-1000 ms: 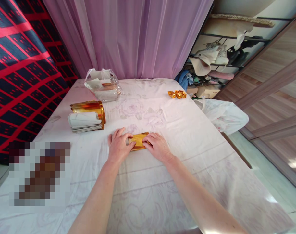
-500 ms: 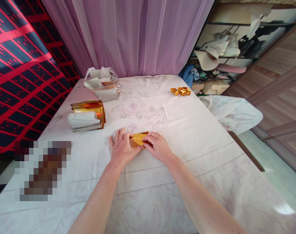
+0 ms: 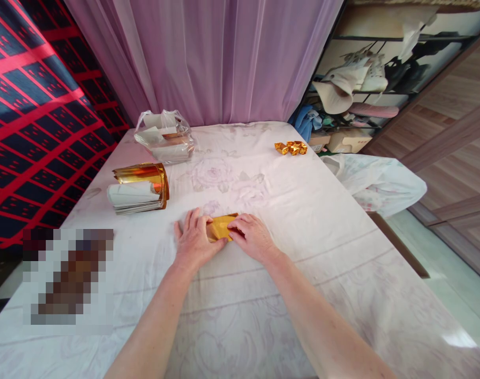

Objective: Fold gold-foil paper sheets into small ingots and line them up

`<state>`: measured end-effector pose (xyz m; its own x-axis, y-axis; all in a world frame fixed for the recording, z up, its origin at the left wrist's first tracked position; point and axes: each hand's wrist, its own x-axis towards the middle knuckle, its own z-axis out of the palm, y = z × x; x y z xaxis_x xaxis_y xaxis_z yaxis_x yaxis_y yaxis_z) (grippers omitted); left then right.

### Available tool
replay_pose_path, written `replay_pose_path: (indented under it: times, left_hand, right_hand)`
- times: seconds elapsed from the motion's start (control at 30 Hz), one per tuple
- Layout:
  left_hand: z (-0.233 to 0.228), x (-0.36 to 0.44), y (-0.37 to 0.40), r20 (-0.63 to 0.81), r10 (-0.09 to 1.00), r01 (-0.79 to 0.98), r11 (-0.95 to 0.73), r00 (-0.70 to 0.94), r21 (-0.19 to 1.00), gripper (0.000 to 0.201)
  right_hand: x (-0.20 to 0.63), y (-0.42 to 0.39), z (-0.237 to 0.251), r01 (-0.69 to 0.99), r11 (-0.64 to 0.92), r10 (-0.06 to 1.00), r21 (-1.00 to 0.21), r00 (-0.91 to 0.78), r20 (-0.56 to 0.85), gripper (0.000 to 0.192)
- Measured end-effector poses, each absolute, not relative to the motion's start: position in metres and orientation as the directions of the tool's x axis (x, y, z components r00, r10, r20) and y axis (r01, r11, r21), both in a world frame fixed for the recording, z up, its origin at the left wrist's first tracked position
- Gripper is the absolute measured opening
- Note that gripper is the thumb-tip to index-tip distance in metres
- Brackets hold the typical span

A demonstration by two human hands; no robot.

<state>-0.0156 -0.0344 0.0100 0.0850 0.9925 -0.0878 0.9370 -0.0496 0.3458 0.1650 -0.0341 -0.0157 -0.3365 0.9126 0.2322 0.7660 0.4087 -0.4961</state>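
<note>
On the tablecloth lies a small folded piece of gold foil paper point(image 3: 221, 227), with both of my hands on it. My left hand point(image 3: 196, 238) holds down its left end between thumb and index finger; the other fingers are spread on the cloth. At the right end, the fingers of my right hand point(image 3: 252, 237) pinch the paper, and the fingertips partly cover that edge. Several folded gold foil pieces point(image 3: 290, 148) sit in a cluster at the far right. To the left is a curved stack of gold foil sheets point(image 3: 143, 172) with white backs.
A clear plastic bag point(image 3: 165, 137) of paper stands at the back left, before a purple curtain point(image 3: 208, 58). A blurred patch point(image 3: 68, 279) covers something at the left. Beyond the table's right edge are a white bag point(image 3: 386, 181) and a shelf with shoes and a cap point(image 3: 335, 95).
The whole view has shifted very slightly. My hands keep nearly the same hold, and the gold foil paper shows a little more of its surface between them.
</note>
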Motion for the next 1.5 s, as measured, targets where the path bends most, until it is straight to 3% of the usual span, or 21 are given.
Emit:
replay_pose_path:
  times: [0.83,1.0,1.13,1.23,1.5]
  left_hand:
    - [0.017,-0.057,-0.022,-0.228,0.897,0.859,-0.249,0.379,0.448,0.058]
    - [0.017,-0.055,-0.022,-0.250,0.898,0.869,-0.227,0.361,0.440,0.059]
    - [0.019,-0.053,-0.023,-0.250,0.904,0.875,-0.216,0.347,0.433,0.058]
    - [0.019,-0.053,-0.023,-0.239,0.906,0.875,-0.226,0.351,0.429,0.057]
    - [0.016,-0.056,-0.021,-0.230,0.897,0.857,-0.244,0.377,0.453,0.057]
  right_hand:
    - [0.173,-0.033,-0.022,0.708,0.467,0.884,-0.529,-0.362,0.297,0.013]
    - [0.153,-0.043,-0.012,0.853,0.319,0.944,-0.413,-0.245,0.223,0.008]
    - [0.130,-0.053,-0.005,0.942,0.150,0.975,-0.300,-0.091,0.204,0.035]
    - [0.124,-0.056,-0.005,0.948,0.111,0.979,-0.297,-0.053,0.197,0.038]
    - [0.148,-0.054,-0.005,0.925,0.107,0.989,-0.363,-0.063,0.130,0.024]
